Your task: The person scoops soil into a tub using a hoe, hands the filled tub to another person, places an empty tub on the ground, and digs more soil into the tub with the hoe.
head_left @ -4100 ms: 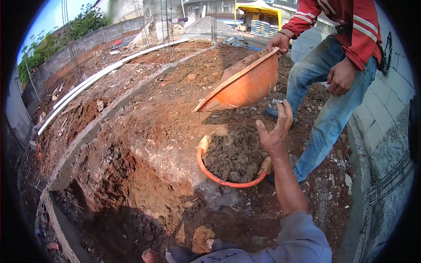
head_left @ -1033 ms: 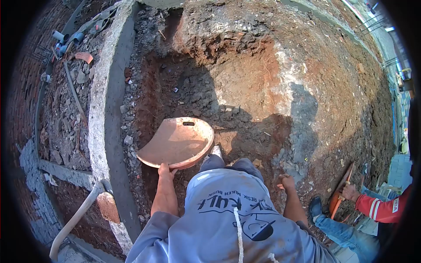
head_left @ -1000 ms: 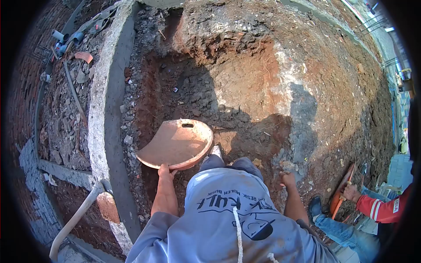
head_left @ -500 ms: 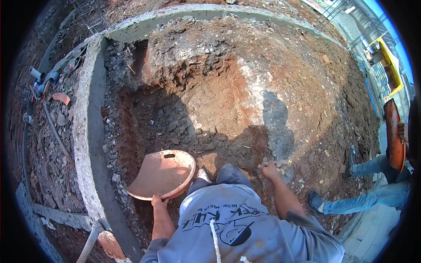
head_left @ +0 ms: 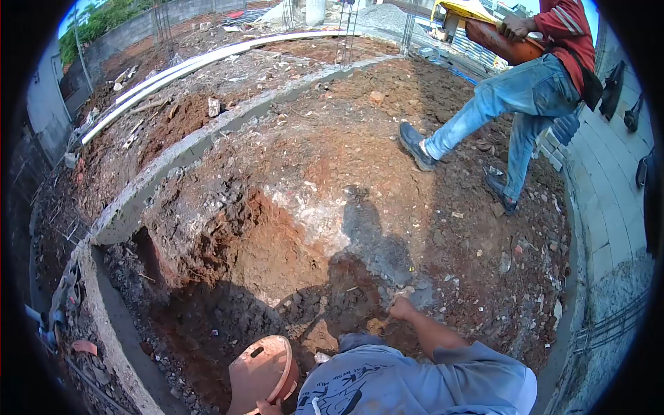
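"Gripping the rim of the orange basin (head_left: 259, 373), is that what the left hand (head_left: 268, 407) is doing?"

"Yes, its fingers are closing on the near rim, though the picture's bottom edge is cutting part of the hand off. The basin is tilting beside the wearer's body, by the dug pit (head_left: 228, 315), and a slot is showing near its far rim. Whether it is touching soil, I can't tell."

"And the right hand (head_left: 401, 308)?"

"It is reaching forward to the pit's edge, fingers curling together near a small pale lump (head_left: 407, 291). I can't tell whether they are pinching anything."

"Is any writing showing?"

"Dark print is running across the grey-blue shirt (head_left: 429, 387). I'm making out a K, but folds and slant are hiding most of the words. I'm not finding a readable brand on the basin."

"Who is standing opposite?"

"A co-worker (head_left: 546, 83) in jeans and a red top with white stripes on the sleeve, holding a second basin (head_left: 505, 47). Beyond, a yellow canopy (head_left: 467, 8) is showing, and white pipes (head_left: 200, 62) are lying past the concrete beam (head_left: 207, 135)."
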Action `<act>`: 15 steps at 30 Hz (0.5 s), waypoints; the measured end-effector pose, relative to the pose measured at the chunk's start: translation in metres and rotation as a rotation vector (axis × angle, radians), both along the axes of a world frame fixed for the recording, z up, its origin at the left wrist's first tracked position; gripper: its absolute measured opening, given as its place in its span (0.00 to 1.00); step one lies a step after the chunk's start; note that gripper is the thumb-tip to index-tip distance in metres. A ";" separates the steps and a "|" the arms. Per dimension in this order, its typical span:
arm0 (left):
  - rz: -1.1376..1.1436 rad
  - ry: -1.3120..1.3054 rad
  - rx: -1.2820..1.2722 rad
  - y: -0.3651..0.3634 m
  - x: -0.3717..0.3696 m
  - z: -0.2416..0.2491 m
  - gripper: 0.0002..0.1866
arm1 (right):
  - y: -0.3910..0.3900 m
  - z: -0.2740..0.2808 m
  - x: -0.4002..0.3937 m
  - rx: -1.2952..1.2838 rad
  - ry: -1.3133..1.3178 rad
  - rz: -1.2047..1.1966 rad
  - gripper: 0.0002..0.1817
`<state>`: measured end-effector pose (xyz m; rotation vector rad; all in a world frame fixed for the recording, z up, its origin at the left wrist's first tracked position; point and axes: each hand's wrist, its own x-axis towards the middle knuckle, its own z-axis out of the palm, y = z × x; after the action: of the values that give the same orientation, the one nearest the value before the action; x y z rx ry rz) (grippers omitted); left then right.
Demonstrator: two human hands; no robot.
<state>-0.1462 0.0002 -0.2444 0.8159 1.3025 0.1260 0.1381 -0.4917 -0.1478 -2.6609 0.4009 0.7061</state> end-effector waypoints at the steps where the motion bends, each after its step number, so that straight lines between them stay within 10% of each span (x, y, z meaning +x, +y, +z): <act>1: -0.057 0.010 0.028 0.004 0.005 -0.006 0.22 | -0.002 0.001 -0.005 -0.001 0.006 -0.050 0.19; 8: -0.750 0.128 0.568 0.016 0.024 -0.033 0.26 | -0.052 -0.019 -0.032 0.034 0.207 -0.089 0.14; 15: -0.116 -0.120 0.024 0.013 0.055 -0.058 0.23 | -0.075 -0.031 -0.035 0.179 0.273 -0.267 0.11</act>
<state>-0.0915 0.0133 -0.3021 0.8886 1.1405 0.0969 0.1028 -0.5664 -0.1787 -2.2926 0.7142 0.9713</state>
